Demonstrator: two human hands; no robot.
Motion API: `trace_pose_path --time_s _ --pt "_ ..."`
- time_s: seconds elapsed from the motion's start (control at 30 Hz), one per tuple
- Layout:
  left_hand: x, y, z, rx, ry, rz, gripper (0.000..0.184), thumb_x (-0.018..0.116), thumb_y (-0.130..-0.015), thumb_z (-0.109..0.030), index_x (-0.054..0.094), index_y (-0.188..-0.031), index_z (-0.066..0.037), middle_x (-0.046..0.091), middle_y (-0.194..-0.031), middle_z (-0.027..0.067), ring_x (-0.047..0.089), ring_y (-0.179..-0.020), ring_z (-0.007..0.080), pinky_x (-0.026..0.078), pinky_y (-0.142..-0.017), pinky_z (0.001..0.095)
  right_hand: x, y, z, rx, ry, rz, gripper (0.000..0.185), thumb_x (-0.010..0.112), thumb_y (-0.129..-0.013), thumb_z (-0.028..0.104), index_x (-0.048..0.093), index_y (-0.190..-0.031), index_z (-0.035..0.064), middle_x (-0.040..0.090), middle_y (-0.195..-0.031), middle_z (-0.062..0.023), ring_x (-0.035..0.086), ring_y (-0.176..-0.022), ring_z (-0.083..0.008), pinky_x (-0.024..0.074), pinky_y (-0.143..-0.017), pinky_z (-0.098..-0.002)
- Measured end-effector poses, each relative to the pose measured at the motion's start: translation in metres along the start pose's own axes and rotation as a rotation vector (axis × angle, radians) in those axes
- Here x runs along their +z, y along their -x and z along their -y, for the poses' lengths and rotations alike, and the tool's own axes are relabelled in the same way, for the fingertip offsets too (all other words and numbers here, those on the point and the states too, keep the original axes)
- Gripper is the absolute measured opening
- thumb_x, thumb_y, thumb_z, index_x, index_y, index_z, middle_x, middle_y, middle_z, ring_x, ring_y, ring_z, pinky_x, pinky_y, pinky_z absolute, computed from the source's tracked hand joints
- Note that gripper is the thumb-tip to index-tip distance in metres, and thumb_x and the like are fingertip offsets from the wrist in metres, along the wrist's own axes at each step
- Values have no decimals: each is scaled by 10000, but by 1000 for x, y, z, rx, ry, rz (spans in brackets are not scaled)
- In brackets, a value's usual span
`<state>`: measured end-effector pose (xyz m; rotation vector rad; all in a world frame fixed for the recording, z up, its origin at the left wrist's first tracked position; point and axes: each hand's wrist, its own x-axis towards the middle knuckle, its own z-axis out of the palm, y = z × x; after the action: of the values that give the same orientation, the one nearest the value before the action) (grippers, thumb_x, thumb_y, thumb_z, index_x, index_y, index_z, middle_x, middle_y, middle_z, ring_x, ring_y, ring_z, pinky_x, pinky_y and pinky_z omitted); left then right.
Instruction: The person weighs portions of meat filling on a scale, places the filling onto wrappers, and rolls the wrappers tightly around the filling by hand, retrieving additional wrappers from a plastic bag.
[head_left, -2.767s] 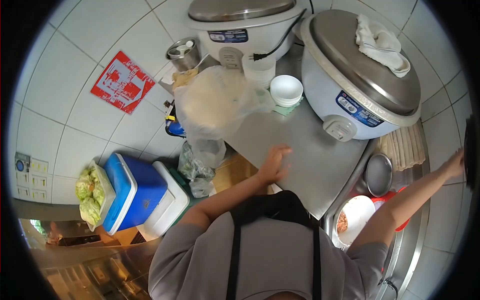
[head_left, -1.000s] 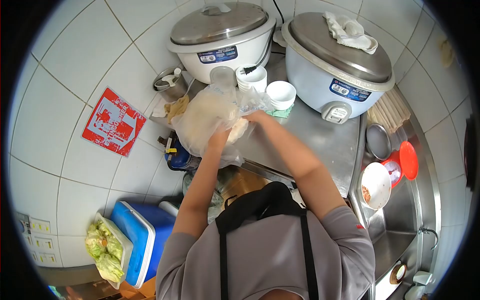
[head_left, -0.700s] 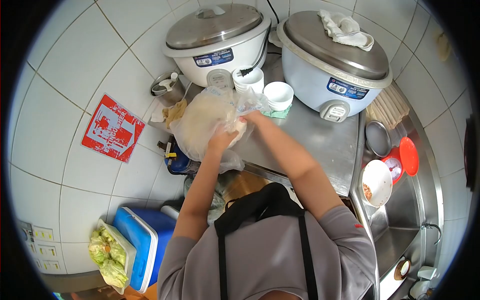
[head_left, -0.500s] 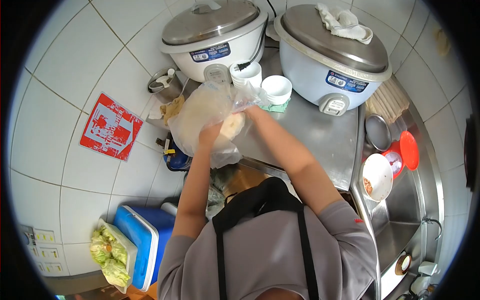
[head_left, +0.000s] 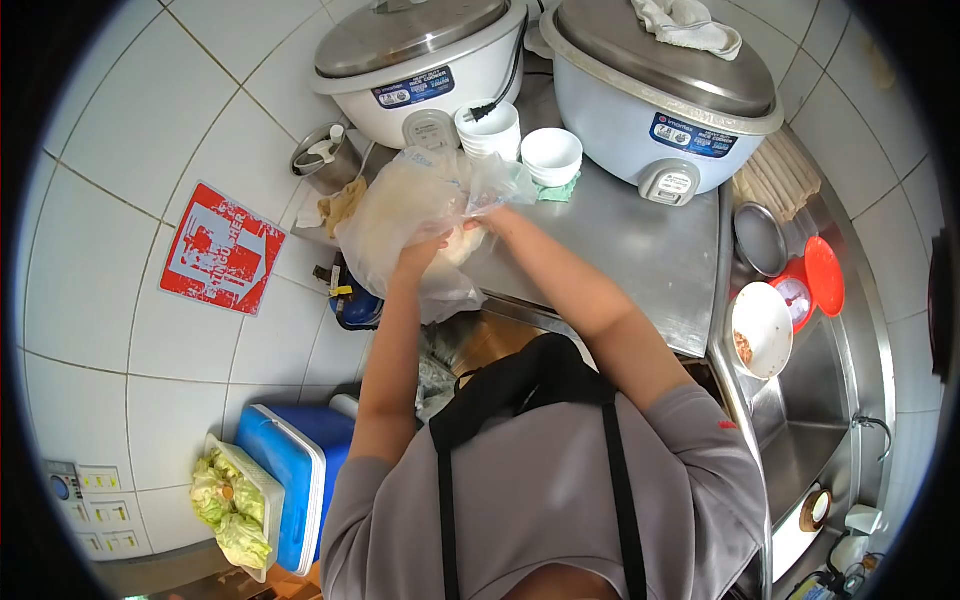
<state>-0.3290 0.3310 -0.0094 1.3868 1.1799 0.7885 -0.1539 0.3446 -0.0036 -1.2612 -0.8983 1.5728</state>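
A large clear plastic bag (head_left: 400,200) with pale, cream-coloured contents sits over the left end of the steel counter. My left hand (head_left: 424,254) is closed on the bag's near side, its fingers partly covered by the film. At the bag's right side, my right hand (head_left: 488,220) grips the gathered plastic near the opening. Between the two hands a pale, rounded piece (head_left: 460,244) shows; I cannot tell what it is. Just beyond my right hand stand stacked white bowls (head_left: 552,158) on a green cloth and a stack of white cups (head_left: 488,130).
Two large rice cookers, one white (head_left: 420,95) and one pale blue (head_left: 650,110), stand at the back. A metal canister (head_left: 328,165) is at the left. Rightward are a sink (head_left: 800,430), a white bowl (head_left: 763,330) and a red scale (head_left: 797,300). Lettuce (head_left: 232,505) lies beside a blue cooler (head_left: 285,480).
The view has tipped slightly, so the counter things sit higher in the frame. Both hands have drawn closer together on the bag, and less of the pale piece shows.
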Motion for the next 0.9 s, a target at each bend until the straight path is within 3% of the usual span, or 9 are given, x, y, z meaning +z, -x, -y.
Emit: trace_pose_path --time_s 0.1,0.3,0.4,0.5,0.6,0.7,0.8,0.9 --pt "3 -15 31 138 -229 -41 512 611 -825 -344 499 -1174 14 593 -1005 97 603 -760 135 458 -694 239 1 3 -4 23 -25 -13 149 552 -820 73 593 -950 14 610 -758 -105 592 -569 -189 532 -505 -299" --pt "11 -30 18 94 -242 -28 395 563 -851 -372 584 -1086 -56 612 -778 67 587 -641 116 450 -563 236 0 10 -13 20 -34 -89 153 529 -824 40 582 -961 -2 605 -778 -117 596 -574 -201 540 -494 -307" --pt "12 -24 5 91 -163 -10 286 672 -779 -242 637 -961 -25 632 -825 52 580 -727 108 453 -542 209 -4 14 -16 -26 -65 -141 186 495 -819 6 560 -989 -25 601 -810 -132 603 -576 -218 532 -458 -326" --pt "15 -20 -7 59 -190 1 301 679 -772 -256 640 -970 -33 628 -827 46 573 -721 110 452 -544 220 -5 13 -16 -77 -153 -136 175 493 -825 2 553 -987 -30 603 -804 -117 604 -584 -201 545 -491 -322" --pt "16 -32 11 240 -347 -6 346 682 -762 -295 640 -986 -35 631 -841 50 573 -733 119 460 -578 234 -5 23 -14 -51 -174 -115 143 492 -841 8 541 -971 -29 597 -808 -103 605 -606 -192 563 -547 -331" --pt "15 -29 9 256 -309 40 424 681 -750 -369 637 -1003 -31 640 -859 67 583 -741 141 463 -620 270 -6 23 -14 -62 -178 -120 124 485 -853 25 545 -954 -15 594 -796 -96 599 -610 -174 553 -542 -319" --pt "15 -21 16 356 -443 -199 458 662 -755 -422 637 -1014 -45 644 -870 88 591 -730 160 458 -656 300 -3 21 -20 -102 -211 -151 120 499 -854 47 551 -949 -5 592 -779 -91 593 -617 -165 539 -532 -298" --pt "5 -29 -1 157 -566 27 495 655 -746 -467 636 -1031 -64 645 -887 109 597 -735 180 458 -689 320 -1 19 -23 -117 -208 -116 128 513 -851 58 556 -961 7 594 -784 -90 593 -631 -167 530 -530 -283"
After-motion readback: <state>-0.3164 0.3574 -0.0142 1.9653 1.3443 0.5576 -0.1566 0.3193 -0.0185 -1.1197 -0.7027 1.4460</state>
